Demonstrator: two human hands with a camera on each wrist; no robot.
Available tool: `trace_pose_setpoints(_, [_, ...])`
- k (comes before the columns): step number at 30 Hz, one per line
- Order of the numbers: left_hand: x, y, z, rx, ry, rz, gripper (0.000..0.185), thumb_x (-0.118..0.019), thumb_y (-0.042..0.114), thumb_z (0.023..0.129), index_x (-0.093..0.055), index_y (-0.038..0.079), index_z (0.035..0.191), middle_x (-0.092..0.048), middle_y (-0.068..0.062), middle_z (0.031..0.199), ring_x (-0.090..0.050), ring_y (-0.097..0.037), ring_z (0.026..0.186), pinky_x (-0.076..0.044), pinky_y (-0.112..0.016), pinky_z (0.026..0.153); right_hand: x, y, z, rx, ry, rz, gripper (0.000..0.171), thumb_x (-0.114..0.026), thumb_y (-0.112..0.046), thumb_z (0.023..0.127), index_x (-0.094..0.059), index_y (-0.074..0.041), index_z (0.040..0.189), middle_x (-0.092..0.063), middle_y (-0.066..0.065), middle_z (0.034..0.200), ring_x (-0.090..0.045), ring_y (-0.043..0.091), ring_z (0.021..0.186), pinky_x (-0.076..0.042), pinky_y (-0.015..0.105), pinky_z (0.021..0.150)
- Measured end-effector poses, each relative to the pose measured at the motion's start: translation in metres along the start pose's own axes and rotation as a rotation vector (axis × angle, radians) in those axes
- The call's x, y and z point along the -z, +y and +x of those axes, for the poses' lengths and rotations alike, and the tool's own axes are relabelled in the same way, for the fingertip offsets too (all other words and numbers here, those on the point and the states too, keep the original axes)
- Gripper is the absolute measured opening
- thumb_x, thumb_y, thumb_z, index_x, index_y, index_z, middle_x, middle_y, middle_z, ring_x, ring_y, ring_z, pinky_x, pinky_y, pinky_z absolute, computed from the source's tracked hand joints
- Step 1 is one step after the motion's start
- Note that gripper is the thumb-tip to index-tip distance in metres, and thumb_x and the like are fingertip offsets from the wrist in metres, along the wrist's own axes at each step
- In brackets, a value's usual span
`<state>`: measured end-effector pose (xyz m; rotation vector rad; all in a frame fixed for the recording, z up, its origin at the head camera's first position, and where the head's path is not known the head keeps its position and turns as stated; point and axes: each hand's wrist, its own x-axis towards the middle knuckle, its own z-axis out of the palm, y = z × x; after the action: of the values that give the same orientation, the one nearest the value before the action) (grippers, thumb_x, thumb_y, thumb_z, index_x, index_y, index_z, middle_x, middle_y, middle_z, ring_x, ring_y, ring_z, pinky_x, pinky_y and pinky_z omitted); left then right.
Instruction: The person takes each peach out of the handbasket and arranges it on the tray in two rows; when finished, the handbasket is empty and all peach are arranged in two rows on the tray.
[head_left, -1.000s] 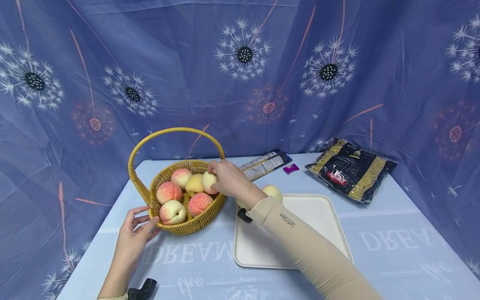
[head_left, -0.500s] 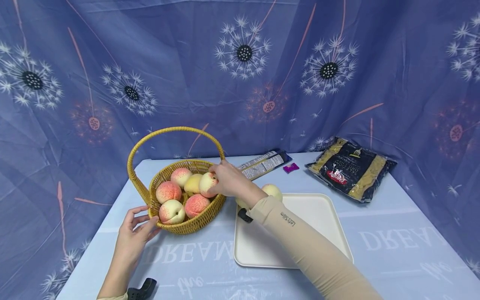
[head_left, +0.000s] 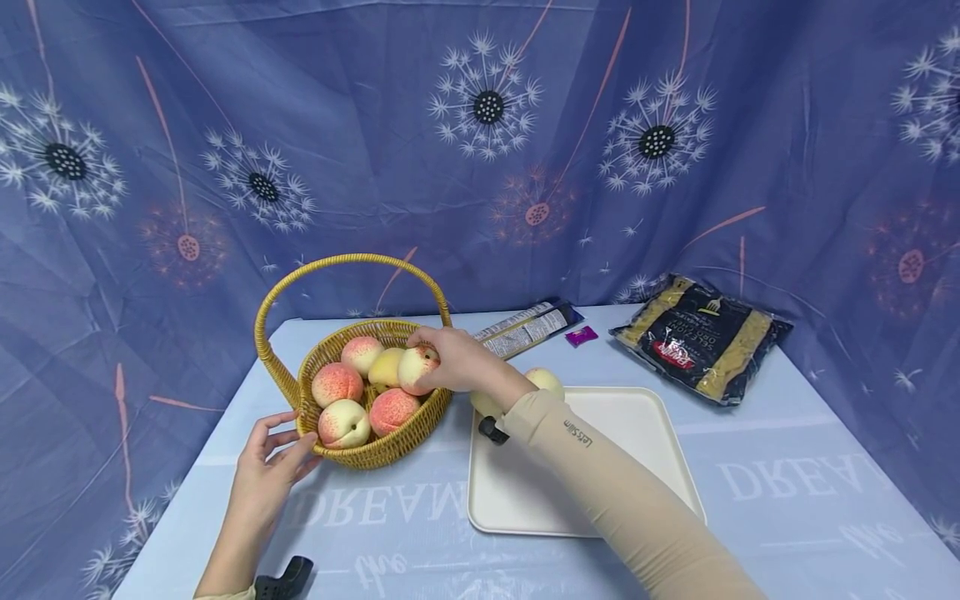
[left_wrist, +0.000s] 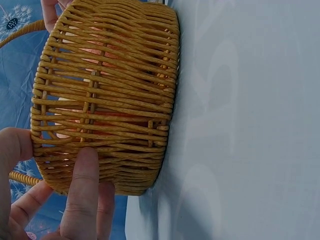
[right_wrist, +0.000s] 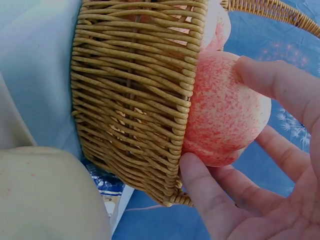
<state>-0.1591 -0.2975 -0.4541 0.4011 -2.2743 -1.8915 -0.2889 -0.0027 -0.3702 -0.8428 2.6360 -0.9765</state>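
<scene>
Your right hand curls round a peach at the near-right rim of the wicker basket — thumb below, fingers over the top, the fruit riding just above the weave, as the right wrist view shows. The step in hand reads as the grasp-and-lift of one peach out of the basket. The next move calls, by my judgement, for a clean rise over the rim and under the handle, then a short carry right toward the cream tray — where one peach already sits at the far-left corner, partly behind your sleeve. Your left hand steadies the basket's near wall, fingers straight and pressed flat against the weave. Four more peaches stay heaped inside the basket.
</scene>
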Motion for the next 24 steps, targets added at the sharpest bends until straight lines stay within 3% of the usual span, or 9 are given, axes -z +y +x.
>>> trace_pose_setpoints(7, [0.000,0.000,-0.001,-0.008,-0.011,-0.014,0.052,-0.072,0.011,0.104,-0.045,0.008,0.148,-0.061,0.006,0.110,-0.072,-0.001,0.092,-0.070,-0.023,0.082,-0.001,0.000,0.000,0.024,0.030,-0.012,0.059,-0.092,-0.030,0.087,-0.064,-0.021,0.139,-0.069,0.007,0.133,-0.061,0.025,0.119,-0.059,0.038,0.095])
trace_pose_setpoints(14, [-0.001,0.001,-0.002,-0.005,-0.003,-0.009,0.051,-0.072,0.010,0.104,-0.045,0.008,0.148,-0.061,0.006,0.110,-0.072,-0.001,0.091,-0.070,-0.024,0.081,0.009,-0.002,-0.004,0.065,0.064,0.030,0.055,-0.092,-0.031,0.085,-0.064,-0.024,0.133,-0.070,0.006,0.117,-0.062,0.022,0.107,-0.061,0.030,0.083])
trace_pose_setpoints(24, [-0.001,0.001,-0.001,0.005,0.007,0.003,0.051,-0.071,0.010,0.105,-0.045,0.009,0.148,-0.061,0.006,0.110,-0.072,-0.001,0.091,-0.069,-0.023,0.081,0.036,0.004,-0.025,0.068,0.072,0.093,0.056,-0.091,-0.033,0.087,-0.063,-0.027,0.135,-0.066,0.007,0.122,-0.060,0.024,0.105,-0.061,0.033,0.080])
